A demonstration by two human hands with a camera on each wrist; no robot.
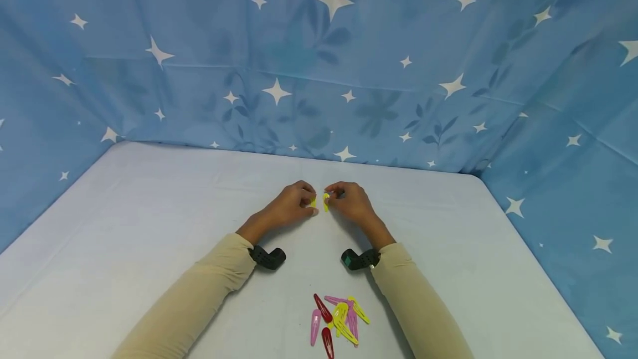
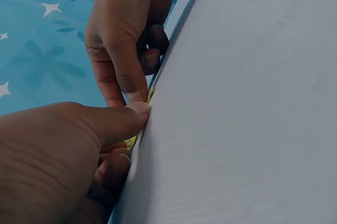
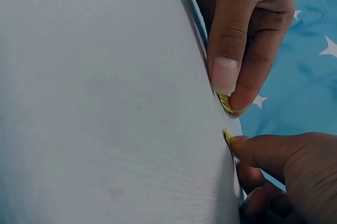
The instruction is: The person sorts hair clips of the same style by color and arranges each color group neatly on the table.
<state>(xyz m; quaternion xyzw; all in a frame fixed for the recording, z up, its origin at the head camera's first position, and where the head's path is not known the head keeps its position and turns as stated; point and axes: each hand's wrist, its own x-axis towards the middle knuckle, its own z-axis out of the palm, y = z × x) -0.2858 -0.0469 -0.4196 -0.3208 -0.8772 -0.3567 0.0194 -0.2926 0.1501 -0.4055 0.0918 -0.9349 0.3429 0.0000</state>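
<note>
Near the far side of the white table, my left hand (image 1: 294, 204) pinches a yellow snap hair clip (image 1: 313, 202) between thumb and fingers. Just to its right, my right hand (image 1: 353, 204) pinches another yellow hair clip (image 1: 326, 202) by its side. A small gap separates the two clips, which stand roughly parallel in the head view. In the right wrist view the left hand's clip (image 3: 225, 101) shows under the thumb, and the tip of the right hand's clip (image 3: 227, 135) pokes past the thumb. Fingers cover most of both clips in the left wrist view.
A loose pile of yellow, pink and dark red snap hair clips (image 1: 341, 317) lies at the near side of the white table (image 1: 189, 209), between the forearms. Blue star-printed cloth (image 1: 299, 60) hangs behind the table and along its sides. Each wrist wears a black camera mount (image 1: 269, 258).
</note>
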